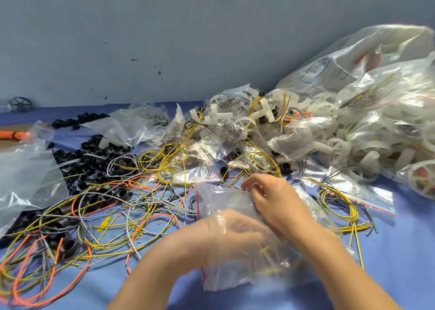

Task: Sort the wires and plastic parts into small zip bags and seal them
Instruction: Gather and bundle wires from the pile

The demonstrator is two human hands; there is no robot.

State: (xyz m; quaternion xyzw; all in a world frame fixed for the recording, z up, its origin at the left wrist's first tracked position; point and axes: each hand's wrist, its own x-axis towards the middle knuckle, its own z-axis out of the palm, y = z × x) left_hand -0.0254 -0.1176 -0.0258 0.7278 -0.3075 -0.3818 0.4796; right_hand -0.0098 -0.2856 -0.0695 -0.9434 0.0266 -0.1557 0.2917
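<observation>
A small clear zip bag (226,199) with a red seal strip hangs in front of me above the blue table. My left hand (235,234) is inside or behind the bag, seen blurred through the plastic. My right hand (270,196) grips the bag's upper right part, fingers bent. Small yellow bits show in the bag's lower part. Loose yellow, orange and grey wires (113,215) lie tangled to the left. White plastic wheels (244,121) are heaped behind.
Black plastic rings (94,163) are piled at the left under the wires. Large clear bags (388,111) of white parts fill the right. An empty clear bag (26,175) lies at the far left. A grey wall closes the back. Blue cloth (400,250) shows at the right front.
</observation>
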